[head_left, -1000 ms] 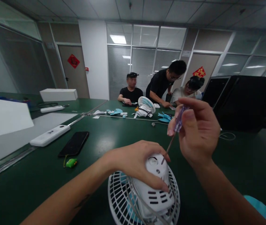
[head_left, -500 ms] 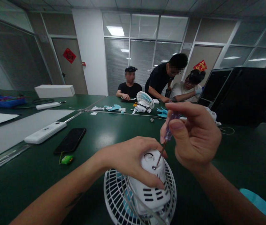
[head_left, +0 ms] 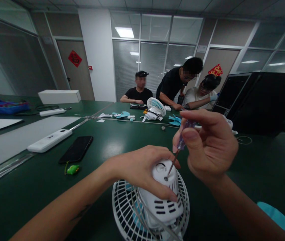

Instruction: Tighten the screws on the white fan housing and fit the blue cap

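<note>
A white electric fan lies grille-down on the table before me, its vented motor housing facing up. My left hand is wrapped over the top of that housing, thumb on the near side and fingers on the far side. Between thumb and fingers, my right hand grips a screwdriver with a clear purple handle. Its shaft slants down to the left, and the tip is at a screw hole in the housing. Whether a screw sits in the hole I cannot tell. A grey cord loops over the fan's back.
On the green table lie a black phone with a green charm, a white power strip and a light-blue disc. Another fan and blue blades stand farther off, near several people. A black case stands at right.
The view has shifted slightly. Both hands keep their grips, and the screwdriver stays at the hole. The seated person across the table has moved an arm.
</note>
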{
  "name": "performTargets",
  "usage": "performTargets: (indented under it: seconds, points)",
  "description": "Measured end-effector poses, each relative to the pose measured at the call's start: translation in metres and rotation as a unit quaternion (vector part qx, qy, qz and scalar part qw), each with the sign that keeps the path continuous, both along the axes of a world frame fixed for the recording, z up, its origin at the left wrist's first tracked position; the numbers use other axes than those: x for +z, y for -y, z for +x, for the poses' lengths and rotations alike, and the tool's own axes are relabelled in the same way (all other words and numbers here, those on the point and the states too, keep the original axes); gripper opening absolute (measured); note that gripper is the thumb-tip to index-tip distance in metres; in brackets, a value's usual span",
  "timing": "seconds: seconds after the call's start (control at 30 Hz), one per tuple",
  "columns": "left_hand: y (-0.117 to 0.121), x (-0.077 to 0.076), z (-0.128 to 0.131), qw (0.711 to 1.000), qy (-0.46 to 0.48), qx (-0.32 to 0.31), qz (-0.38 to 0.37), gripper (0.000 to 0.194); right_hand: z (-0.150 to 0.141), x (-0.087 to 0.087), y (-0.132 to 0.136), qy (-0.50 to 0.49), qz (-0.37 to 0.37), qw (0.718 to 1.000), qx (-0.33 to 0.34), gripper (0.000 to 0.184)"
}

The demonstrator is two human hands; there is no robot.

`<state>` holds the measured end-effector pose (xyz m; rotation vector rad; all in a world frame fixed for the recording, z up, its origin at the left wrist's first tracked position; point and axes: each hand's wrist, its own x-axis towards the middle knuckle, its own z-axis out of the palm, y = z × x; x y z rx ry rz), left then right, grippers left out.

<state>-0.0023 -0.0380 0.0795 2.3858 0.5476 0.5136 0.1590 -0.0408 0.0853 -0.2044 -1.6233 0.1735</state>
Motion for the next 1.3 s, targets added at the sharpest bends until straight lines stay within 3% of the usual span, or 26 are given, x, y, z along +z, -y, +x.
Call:
performTargets:
  seconds: [0.27,0.47,0.8,1.3]
  points:
    - [0.001,0.002,0.0,1.0,-0.007,-0.008,0.002,0.047,0.0,0.0,0.002,0.005,0.002,1.0,-0.004,0.024]
    - [0.001,0.005,-0.006,0.999,0.01,-0.023,-0.044,0.03,0.002,0.0,0.004,0.025,0.026,0.999,-0.025,0.026]
    - [0.003,0.006,-0.005,0.998,0.011,-0.013,-0.067,0.036,-0.003,0.003,0.007,-0.044,-0.014,0.999,0.004,0.018]
    - [0.003,0.005,-0.005,0.998,0.018,-0.015,-0.065,0.03,0.005,0.006,0.015,0.084,0.005,0.996,-0.033,0.029]
